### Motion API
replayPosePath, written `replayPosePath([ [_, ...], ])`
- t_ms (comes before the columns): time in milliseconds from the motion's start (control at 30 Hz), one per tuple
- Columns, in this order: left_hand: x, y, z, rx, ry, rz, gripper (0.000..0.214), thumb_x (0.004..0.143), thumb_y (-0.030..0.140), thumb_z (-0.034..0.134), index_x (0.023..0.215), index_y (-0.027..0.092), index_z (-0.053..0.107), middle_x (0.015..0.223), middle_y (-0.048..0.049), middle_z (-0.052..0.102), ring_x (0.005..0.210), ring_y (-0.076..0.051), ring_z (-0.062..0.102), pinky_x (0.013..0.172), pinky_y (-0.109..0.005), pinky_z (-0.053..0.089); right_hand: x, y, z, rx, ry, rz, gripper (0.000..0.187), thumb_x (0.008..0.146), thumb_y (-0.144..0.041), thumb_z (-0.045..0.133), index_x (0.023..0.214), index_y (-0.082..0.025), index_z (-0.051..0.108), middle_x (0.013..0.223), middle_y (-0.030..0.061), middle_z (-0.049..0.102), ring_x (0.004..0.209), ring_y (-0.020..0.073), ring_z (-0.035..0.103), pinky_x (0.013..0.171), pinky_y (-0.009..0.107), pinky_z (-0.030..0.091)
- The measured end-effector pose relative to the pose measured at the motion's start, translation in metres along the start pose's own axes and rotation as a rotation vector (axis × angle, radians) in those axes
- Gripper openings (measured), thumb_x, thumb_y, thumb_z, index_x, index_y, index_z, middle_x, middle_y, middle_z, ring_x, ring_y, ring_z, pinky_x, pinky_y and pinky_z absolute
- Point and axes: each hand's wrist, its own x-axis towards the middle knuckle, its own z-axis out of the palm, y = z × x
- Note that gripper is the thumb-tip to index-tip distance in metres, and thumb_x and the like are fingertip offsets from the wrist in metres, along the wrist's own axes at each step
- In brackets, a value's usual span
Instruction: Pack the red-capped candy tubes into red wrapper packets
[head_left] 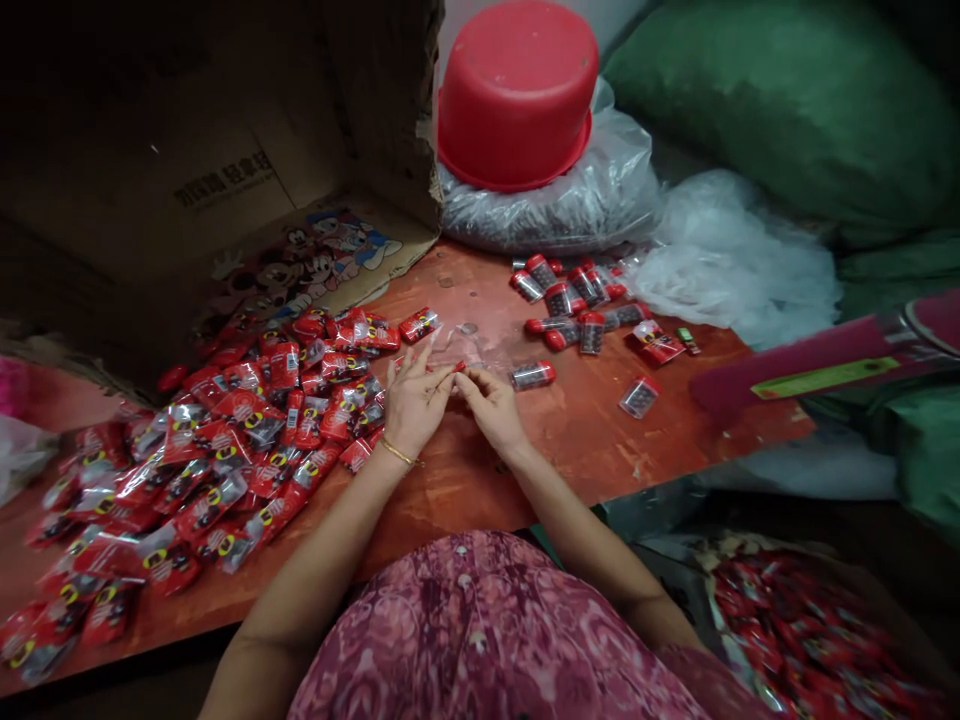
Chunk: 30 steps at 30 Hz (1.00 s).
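My left hand (412, 402), with a gold bangle at the wrist, has its thumb and forefinger pinched together while the other fingers stretch forward. My right hand (491, 402) meets it fingertip to fingertip, also closed in a pinch. Between them shows a small red piece (459, 367); too little of it is visible to tell its kind. Left of my hands lies a heap of red printed packets (247, 415) with clear windows. Just to the right rests a clear tube with a red cap (532, 375). Several more red-capped tubes (564, 300) with dark contents are scattered beyond.
A large open cardboard box (300, 130) stands behind the heap. An upturned red basin (517, 95) sits on a filled clear bag (547, 215). Crumpled plastic (742, 250) and green sacks (795, 100) are at right. A magenta pole (825, 350) crosses the orange table (442, 490).
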Motion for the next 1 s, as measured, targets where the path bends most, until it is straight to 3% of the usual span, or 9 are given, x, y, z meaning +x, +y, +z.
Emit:
replayPosePath([
  [100, -0.004, 0.001, 0.001, -0.164, 0.048, -0.04, 0.027, 0.083, 0.032, 0.051, 0.103, 0.027, 0.068, 0.13, -0.0078, 0.052, 0.127, -0.027, 0.041, 0.107, -0.052, 0.024, 0.002, -0.003, 0.001, 0.024, 0.07, -0.001, 0.026, 0.076, -0.043, 0.055, 0.071, -0.017, 0.06, 0.065, -0.0006, 0.058, 0.062, 0.0115, 0.053, 0.062, 0.025, 0.045],
  [267, -0.007, 0.0, 0.006, -0.54, 0.082, -0.174, 0.027, 0.08, 0.035, 0.053, 0.097, 0.023, 0.071, 0.118, -0.0075, 0.062, 0.119, -0.024, 0.05, 0.104, -0.041, 0.034, -0.003, -0.006, -0.003, 0.051, 0.155, 0.032, 0.025, 0.07, -0.041, 0.062, 0.077, -0.019, 0.054, 0.069, -0.0025, 0.054, 0.06, 0.0091, 0.048, 0.058, 0.022, 0.043],
  [367, -0.007, 0.006, 0.007, -0.601, 0.061, -0.169, 0.028, 0.08, 0.036, 0.053, 0.095, 0.021, 0.071, 0.118, -0.0074, 0.062, 0.121, -0.023, 0.048, 0.104, -0.037, 0.035, -0.005, -0.007, 0.0, 0.071, 0.12, 0.012, 0.024, 0.069, -0.04, 0.063, 0.077, -0.019, 0.055, 0.07, -0.0021, 0.055, 0.062, 0.0098, 0.05, 0.062, 0.023, 0.044],
  [500, -0.011, 0.011, 0.001, -0.547, 0.067, -0.165, 0.034, 0.081, 0.037, 0.052, 0.108, 0.021, 0.066, 0.119, -0.0072, 0.062, 0.118, -0.022, 0.051, 0.101, -0.033, 0.036, -0.005, -0.007, 0.0, 0.088, 0.084, 0.006, 0.023, 0.075, -0.041, 0.056, 0.08, -0.019, 0.059, 0.069, -0.0014, 0.057, 0.061, 0.011, 0.05, 0.06, 0.024, 0.044],
  [567, -0.015, 0.01, -0.003, -0.507, 0.054, -0.259, 0.035, 0.08, 0.042, 0.053, 0.104, 0.02, 0.067, 0.107, -0.0069, 0.067, 0.105, -0.023, 0.058, 0.092, -0.032, 0.041, -0.006, -0.007, -0.004, 0.034, 0.113, -0.012, 0.024, 0.077, -0.042, 0.053, 0.077, -0.019, 0.059, 0.066, -0.0015, 0.056, 0.058, 0.011, 0.049, 0.057, 0.024, 0.042],
  [633, -0.021, 0.01, -0.005, -0.541, -0.045, -0.366, 0.036, 0.079, 0.048, 0.052, 0.084, 0.018, 0.071, 0.083, -0.0052, 0.07, 0.085, -0.022, 0.063, 0.078, -0.03, 0.046, -0.008, -0.007, -0.007, -0.056, 0.161, -0.058, 0.023, 0.079, -0.04, 0.051, 0.072, -0.019, 0.057, 0.063, -0.0018, 0.054, 0.058, 0.011, 0.047, 0.056, 0.024, 0.04],
  [733, -0.029, 0.016, 0.0, -0.767, -0.157, -0.469, 0.039, 0.072, 0.053, 0.058, 0.06, 0.017, 0.065, 0.058, -0.0014, 0.063, 0.065, -0.017, 0.059, 0.064, -0.026, 0.044, -0.013, -0.006, -0.008, -0.161, 0.2, -0.102, 0.027, 0.082, -0.039, 0.047, 0.064, -0.02, 0.052, 0.057, -0.0029, 0.048, 0.055, 0.0108, 0.043, 0.053, 0.023, 0.036],
  [867, -0.033, 0.033, 0.009, -1.171, -0.011, -0.59, 0.035, 0.058, 0.048, 0.073, 0.057, 0.015, 0.06, 0.058, 0.0011, 0.06, 0.062, -0.012, 0.054, 0.064, -0.022, 0.043, -0.02, -0.004, -0.003, -0.173, 0.195, -0.113, 0.03, 0.084, -0.04, 0.043, 0.063, -0.02, 0.051, 0.057, -0.0024, 0.048, 0.054, 0.0111, 0.043, 0.053, 0.024, 0.037],
  [1000, -0.03, 0.041, 0.007, -1.393, -0.016, -0.807, 0.039, 0.047, 0.044, 0.079, 0.065, 0.016, 0.059, 0.065, 0.0025, 0.062, 0.062, -0.01, 0.058, 0.061, -0.021, 0.044, -0.022, -0.002, 0.001, -0.142, 0.223, -0.113, 0.024, 0.081, -0.039, 0.045, 0.075, -0.02, 0.059, 0.067, 0.0008, 0.059, 0.061, 0.0134, 0.051, 0.059, 0.026, 0.042],
])
